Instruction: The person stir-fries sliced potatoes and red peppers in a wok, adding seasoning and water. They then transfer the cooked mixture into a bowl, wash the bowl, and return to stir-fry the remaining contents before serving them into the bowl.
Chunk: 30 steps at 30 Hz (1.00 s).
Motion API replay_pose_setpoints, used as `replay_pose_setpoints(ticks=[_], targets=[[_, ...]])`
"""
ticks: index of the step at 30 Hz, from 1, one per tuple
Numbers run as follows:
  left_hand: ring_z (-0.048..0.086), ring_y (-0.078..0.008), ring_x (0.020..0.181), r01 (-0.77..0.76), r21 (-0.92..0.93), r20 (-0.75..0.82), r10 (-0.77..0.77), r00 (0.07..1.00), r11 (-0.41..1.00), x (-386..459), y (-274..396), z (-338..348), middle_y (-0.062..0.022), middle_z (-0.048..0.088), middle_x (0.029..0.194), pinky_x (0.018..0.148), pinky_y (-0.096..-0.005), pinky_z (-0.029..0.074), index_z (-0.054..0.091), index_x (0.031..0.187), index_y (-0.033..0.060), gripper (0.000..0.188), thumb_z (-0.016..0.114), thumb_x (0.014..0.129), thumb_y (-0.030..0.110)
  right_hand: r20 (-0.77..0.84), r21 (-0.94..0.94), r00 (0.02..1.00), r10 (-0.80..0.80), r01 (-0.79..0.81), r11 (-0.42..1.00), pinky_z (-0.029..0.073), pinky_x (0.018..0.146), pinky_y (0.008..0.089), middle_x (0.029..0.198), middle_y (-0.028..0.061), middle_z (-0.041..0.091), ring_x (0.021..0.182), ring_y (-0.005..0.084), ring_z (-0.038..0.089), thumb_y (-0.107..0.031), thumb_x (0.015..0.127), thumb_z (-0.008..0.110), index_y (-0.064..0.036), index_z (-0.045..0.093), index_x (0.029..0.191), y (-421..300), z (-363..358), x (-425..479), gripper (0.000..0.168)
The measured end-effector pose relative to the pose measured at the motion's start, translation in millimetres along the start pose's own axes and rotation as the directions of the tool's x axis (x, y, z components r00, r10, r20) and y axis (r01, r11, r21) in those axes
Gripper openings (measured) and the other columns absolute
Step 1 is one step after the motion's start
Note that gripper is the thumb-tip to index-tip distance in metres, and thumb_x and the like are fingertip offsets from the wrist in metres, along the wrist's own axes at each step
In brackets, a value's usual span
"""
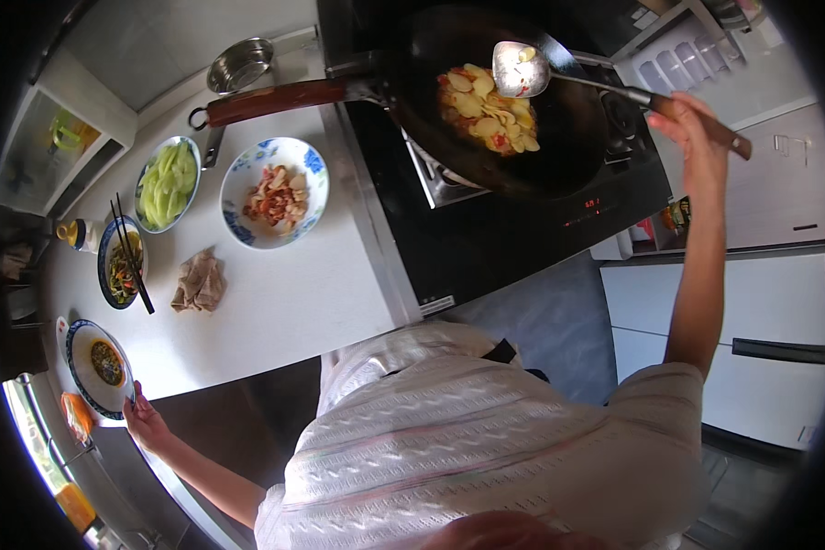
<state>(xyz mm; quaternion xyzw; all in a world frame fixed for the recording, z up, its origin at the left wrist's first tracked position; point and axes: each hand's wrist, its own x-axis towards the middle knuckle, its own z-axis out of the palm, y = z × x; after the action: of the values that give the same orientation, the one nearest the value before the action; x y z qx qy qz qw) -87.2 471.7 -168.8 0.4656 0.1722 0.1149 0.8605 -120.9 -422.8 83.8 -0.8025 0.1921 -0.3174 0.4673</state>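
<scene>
My right hand (694, 134) grips the wooden handle of a metal wok spatula (521, 69). One pale slice and red bits cling to the spatula's blade, which is over the dark wok (564, 158). Sliced food, pale with red bits (488, 110), is heaped in the wok. At the counter's left end, my left hand (148, 421) has its fingers on the rim of a blue-patterned bowl (81, 368). Dark, oily sauce or seasoning (107, 363) sits in that bowl. Whether the bowl rests on the counter or is lifted, I cannot tell.
A floral plate of sliced meat (275, 199), a plate of green slices (169, 182), a bowl with chopsticks (125, 265) and a crumpled cloth (199, 282) lie on the white counter (302, 302). The wok's wooden handle (275, 102) juts over it. A steel bowl (242, 65) stands behind.
</scene>
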Motion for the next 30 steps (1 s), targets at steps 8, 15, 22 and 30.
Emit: replay_pose_setpoints(ticks=[8, 15, 22, 30], targets=[[0.063, -0.0291, 0.077, 0.073, -0.07, 0.187, -0.059, 0.981, 0.995, -97.7, -74.6, 184.3, -0.0204, 0.061, 0.092, 0.062, -0.0284, 0.055, 0.055, 0.092, -0.0082, 0.017, 0.051, 0.084, 0.006, 0.108, -0.18, 0.988, 0.113, -0.092, 0.979, 0.05, 0.052, 0.0244, 0.075, 0.0108, 0.062, 0.058, 0.0163, 0.062, -0.031, 0.076, 0.065, 0.0, 0.06, 0.091, -8.0, -86.1, 82.5, 0.035], [0.061, -0.0245, 0.085, 0.106, 0.052, 0.194, -0.114, 0.974, 0.993, -156.0, -121.2, 363.4, -0.0133, 0.06, 0.095, 0.069, -0.0357, 0.053, 0.052, 0.1, -0.0033, 0.023, 0.051, 0.079, 0.003, 0.265, 0.297, 0.964, -0.033, -0.049, 0.954, 0.052, 0.065, 0.0284, 0.083, 0.0117, 0.061, 0.065, 0.0188, 0.063, -0.02, 0.083, 0.058, 0.001, 0.059, 0.096, 44.1, -23.5, 67.2, 0.025], [0.059, -0.0161, 0.058, 0.21, 0.126, 0.507, -0.245, 0.827, 0.97, -149.7, -149.0, 455.8, -0.0106, 0.061, 0.079, 0.049, -0.0262, 0.049, 0.053, 0.095, -0.004, 0.02, 0.053, 0.077, 0.005, 0.289, 0.204, 0.943, -0.168, 0.11, 0.973, 0.049, 0.073, 0.0277, 0.092, 0.0139, 0.06, 0.072, 0.0195, 0.063, -0.013, 0.086, 0.054, 0.003, 0.054, 0.102, 51.0, -13.1, 64.6, 0.023], [0.059, -0.0134, 0.057, 0.24, 0.206, 0.575, -0.316, 0.755, 0.949, -131.3, -162.9, 479.8, -0.0097, 0.061, 0.079, 0.047, -0.0237, 0.048, 0.053, 0.096, -0.0033, 0.024, 0.055, 0.077, 0.01, 0.362, 0.258, 0.881, -0.304, 0.219, 0.941, 0.05, 0.07, 0.0302, 0.089, 0.0161, 0.06, 0.07, 0.0218, 0.063, -0.008, 0.086, 0.05, 0.006, 0.053, 0.099, 7.2, -14.7, 29.0, 0.019]])
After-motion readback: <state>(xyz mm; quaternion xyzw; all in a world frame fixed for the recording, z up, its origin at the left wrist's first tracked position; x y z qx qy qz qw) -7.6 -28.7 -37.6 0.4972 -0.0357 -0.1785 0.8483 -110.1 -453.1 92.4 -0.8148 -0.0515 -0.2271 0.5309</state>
